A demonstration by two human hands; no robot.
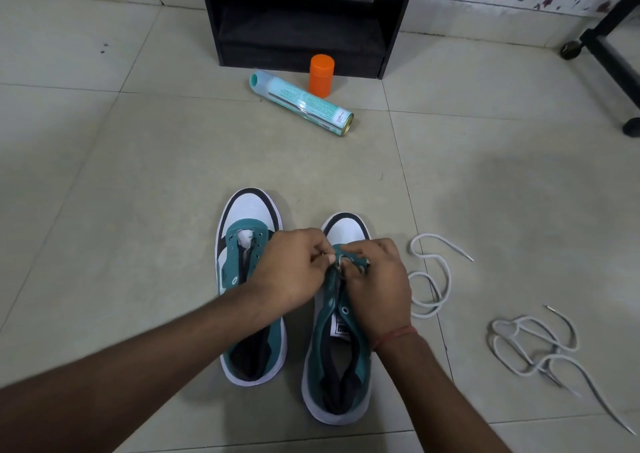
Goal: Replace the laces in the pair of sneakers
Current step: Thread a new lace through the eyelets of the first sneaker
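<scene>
Two teal, white and black sneakers stand side by side on the tiled floor, toes pointing away from me. The left sneaker [247, 244] has bare eyelets and no lace. Both hands work at the front eyelets of the right sneaker [337, 355]. My left hand [294, 269] pinches a white lace end at the left eyelet row. My right hand [377, 286] grips the teal eyelet flap and the lace on the other side. A white lace [431, 272] trails from the shoe across the floor to the right. A second white lace [533, 345] lies in a loose tangle farther right.
A teal spray can [301, 102] lies on its side beyond the shoes, with an orange cap [321, 75] standing behind it. A black shelf unit [304, 19] stands at the back. A black stand's legs [609, 54] reach in at the upper right.
</scene>
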